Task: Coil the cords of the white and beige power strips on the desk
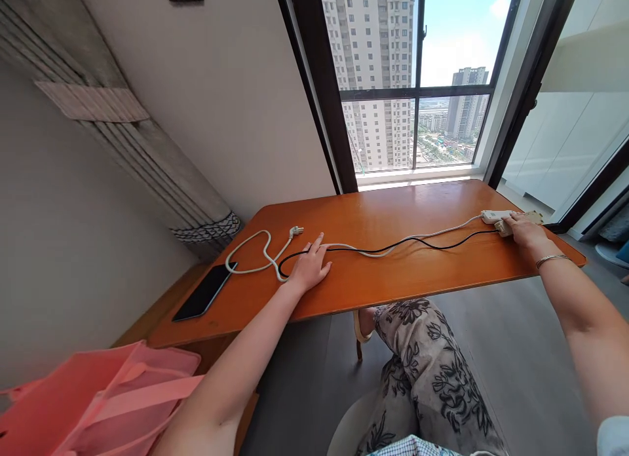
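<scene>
My left hand lies on the wooden table with its fingers stretched out, over a black cable and a white cord. At the table's right end, my right hand is closed over a white power strip, which its fingers partly hide. A pale plug or adapter at the end of the black cable sits by those fingers. Left of my left hand the white cord loops round and ends in a white plug. A black phone or tablet lies under the edge of that loop.
The brown table has rounded corners and stands against the window. A pink bag is at the lower left, beside my left arm. A grey curtain hangs at the left. My legs in patterned trousers are below the front edge.
</scene>
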Demonstrator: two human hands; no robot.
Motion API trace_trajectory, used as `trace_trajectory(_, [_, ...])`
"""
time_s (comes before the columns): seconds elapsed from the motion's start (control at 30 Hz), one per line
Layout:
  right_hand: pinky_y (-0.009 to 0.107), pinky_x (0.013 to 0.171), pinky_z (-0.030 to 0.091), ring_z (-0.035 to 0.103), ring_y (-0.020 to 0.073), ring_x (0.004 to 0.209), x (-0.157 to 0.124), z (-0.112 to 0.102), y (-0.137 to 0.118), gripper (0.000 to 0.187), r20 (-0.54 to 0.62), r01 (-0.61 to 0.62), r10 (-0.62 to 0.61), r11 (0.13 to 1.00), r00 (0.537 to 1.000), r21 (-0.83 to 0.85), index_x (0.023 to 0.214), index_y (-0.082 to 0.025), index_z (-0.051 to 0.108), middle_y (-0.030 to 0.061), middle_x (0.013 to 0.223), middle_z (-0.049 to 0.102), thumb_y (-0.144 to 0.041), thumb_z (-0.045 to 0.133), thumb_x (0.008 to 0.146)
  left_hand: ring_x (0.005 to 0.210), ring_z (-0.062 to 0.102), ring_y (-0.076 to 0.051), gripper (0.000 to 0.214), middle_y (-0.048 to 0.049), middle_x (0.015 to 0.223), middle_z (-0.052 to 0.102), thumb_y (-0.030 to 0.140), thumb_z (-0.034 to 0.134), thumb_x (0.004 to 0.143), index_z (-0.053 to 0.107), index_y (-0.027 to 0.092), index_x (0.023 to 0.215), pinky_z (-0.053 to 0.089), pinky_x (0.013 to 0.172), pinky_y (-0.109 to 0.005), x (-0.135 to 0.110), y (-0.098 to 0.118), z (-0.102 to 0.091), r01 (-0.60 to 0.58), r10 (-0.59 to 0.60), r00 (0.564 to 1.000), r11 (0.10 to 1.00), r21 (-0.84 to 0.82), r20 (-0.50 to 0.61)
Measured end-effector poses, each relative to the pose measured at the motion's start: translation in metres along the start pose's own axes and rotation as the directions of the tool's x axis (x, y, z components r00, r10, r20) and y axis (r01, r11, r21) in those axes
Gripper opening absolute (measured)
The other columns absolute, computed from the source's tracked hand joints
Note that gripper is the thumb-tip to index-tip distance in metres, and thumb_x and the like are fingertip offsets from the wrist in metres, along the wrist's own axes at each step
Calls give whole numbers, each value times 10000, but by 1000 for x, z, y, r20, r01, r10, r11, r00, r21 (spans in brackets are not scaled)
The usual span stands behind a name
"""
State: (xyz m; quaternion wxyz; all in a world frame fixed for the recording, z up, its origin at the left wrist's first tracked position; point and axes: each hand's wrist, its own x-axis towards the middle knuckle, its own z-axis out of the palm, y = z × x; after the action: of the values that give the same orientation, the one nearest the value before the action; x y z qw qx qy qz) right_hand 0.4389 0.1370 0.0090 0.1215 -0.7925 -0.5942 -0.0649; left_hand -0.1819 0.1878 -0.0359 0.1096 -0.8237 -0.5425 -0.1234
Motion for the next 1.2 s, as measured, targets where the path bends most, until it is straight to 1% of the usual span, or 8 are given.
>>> trace_trajectory(0.1, [381, 905, 436, 557, 282, 1229, 5, -4, -1, 430, 125, 27, -18, 997, 992, -67, 1108, -135, 700, 221, 1331, 601, 54, 471, 797, 1181, 643, -355, 478, -148, 1621, 320, 317, 517, 890, 544, 182, 1347, 568, 902, -450, -1, -1, -3, 18, -18, 998, 1000, -5, 57])
trace_trajectory(0.27, [484, 880, 454, 582, 360, 1169, 3, -1, -1, 365, 189, -102, 138, 977, 972, -188, 1136, -123, 674, 269, 1273, 608, -48, 409, 898, 1045, 710, -270, 491, -126, 1605, 362, 237, 445, 909, 493, 192, 1395, 590, 833, -391, -6, 1, -8, 44, -42, 999, 996, -73, 33])
trace_trajectory(0.53, [510, 994, 429, 477, 384, 1302, 0, 13, -29, 429, 84, -141, 153, 982, 985, -128, 1311, -36, 557, 307, 1419, 474, -122, 374, 932, 1384, 470, -376, 557, -182, 1613, 319, 228, 533, 868, 472, 146, 1416, 483, 1064, -493, -3, -1, -3, 58, -59, 997, 998, -28, -48])
trace_trajectory(0.7, [433, 1055, 414, 520, 313, 1255, -7, 25, -106, 455, -74, 201, -198, 978, 977, 45, 1281, -110, 576, 202, 1355, 574, -134, 517, 831, 1369, 485, -383, 529, -187, 1582, 377, 231, 541, 860, 502, 158, 1383, 460, 1084, -528, 1, 3, -2, 61, -64, 997, 997, -48, -53])
trace_trajectory(0.83, [462, 1095, 381, 521, 307, 1277, -25, 40, -188, 421, -97, 499, -490, 839, 866, 220, 1292, -142, 597, 175, 1389, 582, -266, 536, 895, 1369, 484, -386, 540, -186, 1560, 412, 234, 540, 853, 501, 166, 1387, 460, 1082, -533, -1, 6, -6, 66, -70, 996, 995, -70, -60])
trace_trajectory(0.93, [546, 1168, 244, 424, 315, 1385, -42, 51, -237, 505, -38, 643, -651, 738, 758, 204, 1404, -160, 526, 162, 1470, 523, -321, 542, 926, 1246, 604, -341, 570, -166, 1570, 410, 227, 510, 865, 457, 180, 1431, 526, 996, -462, -6, 11, -11, 74, -79, 995, 993, -87, -56])
trace_trajectory(1.03, [533, 1164, 218, 451, 313, 1347, -55, 57, -266, 525, 9, 738, -748, 657, 664, 155, 1439, -156, 493, 172, 1398, 574, -358, 524, 956, 1019, 717, -291, 576, -155, 1555, 439, 217, 448, 890, 419, 175, 1464, 569, 849, -395, -14, 17, -15, 113, -119, 990, 991, -77, -79])
trace_trajectory(1.2, [403, 993, 360, 561, 280, 1097, -59, 60, -274, 359, 9, 730, -734, 676, 679, 101, 1235, -143, 626, 154, 1148, 649, -338, 442, 996, 924, 737, -249, 508, -140, 1443, 575, 197, 450, 893, 479, 170, 1400, 557, 860, -373, -25, 25, -12, 35, -52, 983, 994, -103, -173])
